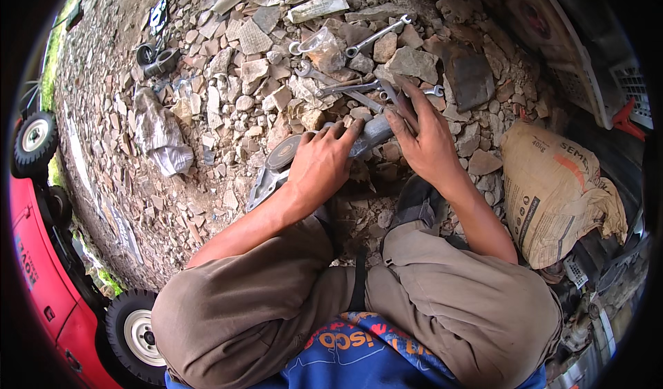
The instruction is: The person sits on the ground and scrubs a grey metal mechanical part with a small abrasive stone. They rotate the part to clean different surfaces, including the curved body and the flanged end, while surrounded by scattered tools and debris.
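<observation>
My left hand (pixel 319 159) is wrapped over a grey cast-metal part (pixel 373 135). At its left end, beside my wrist, sits a round, flat, dark disc-like piece (pixel 282 153), with a pale metal bracket (pixel 265 187) below. Over the other end, my right hand (pixel 429 137) closes thumb and fingers on a dark narrow metal piece (pixel 406 107) whose kind I cannot make out. Just beyond both hands lie a large open-end wrench (pixel 331 79) and other wrenches crossing it. One combination wrench (pixel 378 36) rests farther off, near a clear plastic bag (pixel 323 49).
Loose rubble covers the ground. At right stand a torn paper sack (pixel 545 192) and a plastic crate (pixel 577 57); a dark flat pad (pixel 469 78) lies closer in. A dirty cloth (pixel 160 132) and a black round part (pixel 160 62) are at left, where a red vehicle (pixel 52 278) stands.
</observation>
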A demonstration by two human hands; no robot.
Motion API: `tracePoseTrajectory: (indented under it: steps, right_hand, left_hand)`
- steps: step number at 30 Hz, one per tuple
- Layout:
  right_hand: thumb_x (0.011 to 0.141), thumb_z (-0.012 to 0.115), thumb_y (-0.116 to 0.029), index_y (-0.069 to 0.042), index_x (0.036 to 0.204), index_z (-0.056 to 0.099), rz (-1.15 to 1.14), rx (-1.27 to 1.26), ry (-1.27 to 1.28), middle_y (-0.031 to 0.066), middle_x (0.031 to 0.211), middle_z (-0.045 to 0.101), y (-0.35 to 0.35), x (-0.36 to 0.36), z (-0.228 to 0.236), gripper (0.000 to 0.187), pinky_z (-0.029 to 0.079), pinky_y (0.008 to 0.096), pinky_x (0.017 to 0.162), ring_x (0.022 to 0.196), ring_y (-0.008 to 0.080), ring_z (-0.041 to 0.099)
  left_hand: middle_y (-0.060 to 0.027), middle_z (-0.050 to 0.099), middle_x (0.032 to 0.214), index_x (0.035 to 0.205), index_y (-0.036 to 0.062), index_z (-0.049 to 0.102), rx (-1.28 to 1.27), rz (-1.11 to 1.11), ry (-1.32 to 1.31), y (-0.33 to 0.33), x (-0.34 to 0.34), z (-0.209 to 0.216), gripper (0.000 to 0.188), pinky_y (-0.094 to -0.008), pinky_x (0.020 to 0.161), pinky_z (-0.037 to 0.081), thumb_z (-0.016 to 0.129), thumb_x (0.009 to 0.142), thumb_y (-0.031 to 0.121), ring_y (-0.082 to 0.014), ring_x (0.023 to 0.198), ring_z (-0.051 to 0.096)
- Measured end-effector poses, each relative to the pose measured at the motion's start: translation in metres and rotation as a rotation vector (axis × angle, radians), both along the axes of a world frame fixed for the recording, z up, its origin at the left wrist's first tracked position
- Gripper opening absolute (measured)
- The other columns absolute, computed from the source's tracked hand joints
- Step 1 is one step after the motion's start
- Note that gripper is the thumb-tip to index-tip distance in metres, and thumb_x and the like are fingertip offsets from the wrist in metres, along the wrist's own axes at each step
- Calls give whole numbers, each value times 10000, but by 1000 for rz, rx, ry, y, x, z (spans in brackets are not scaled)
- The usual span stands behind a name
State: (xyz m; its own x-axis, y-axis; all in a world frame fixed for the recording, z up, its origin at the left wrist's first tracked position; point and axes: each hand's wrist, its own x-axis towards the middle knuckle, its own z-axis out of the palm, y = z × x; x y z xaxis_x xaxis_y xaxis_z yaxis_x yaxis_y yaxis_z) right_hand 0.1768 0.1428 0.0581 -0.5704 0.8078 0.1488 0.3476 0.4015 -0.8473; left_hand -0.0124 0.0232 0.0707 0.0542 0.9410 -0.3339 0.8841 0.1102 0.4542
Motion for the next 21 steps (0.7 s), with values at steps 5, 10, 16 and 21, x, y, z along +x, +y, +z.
tracePoseTrajectory:
  steps: [5, 10, 16, 21]
  right_hand:
    - [1008, 584, -116, -225, 1597, 448, 205, -79, -548, 231, 1136, 558, -34, 18, 21, 614, 590, 544, 728, 838, 466, 703]
    - [969, 575, -66, -236, 1609, 433, 206, -28, -586, 252, 1127, 547, -47, 20, 8, 677, 604, 545, 705, 818, 465, 708]
    - [970, 557, -54, -223, 1615, 422, 200, -89, -652, 268, 1080, 596, -34, 20, 11, 680, 601, 548, 708, 810, 468, 711]
    - [964, 562, -57, -225, 1656, 335, 208, -65, -562, 289, 1143, 609, -55, 25, -2, 748, 603, 562, 700, 792, 479, 711]
  left_hand:
    - [-197, 633, 1383, 1526, 91, 467, -48, 9, 3, 2, 2, 1, 764, -506, 1016, 490, 737, 813, 41, -385, 1246, 635]
    - [-203, 622, 1391, 1516, 68, 469, -67, 2, 20, 1, 2, -1, 737, -501, 1031, 482, 725, 825, 45, -385, 1279, 609]
    - [-242, 543, 1446, 1415, 7, 511, 36, 48, 22, -2, 3, -4, 621, -498, 1044, 466, 700, 824, 39, -397, 1309, 570]
    - [-261, 498, 1461, 1337, 8, 520, 148, -3, 94, -7, 6, -10, 521, -516, 1058, 444, 641, 831, 13, -402, 1343, 528]
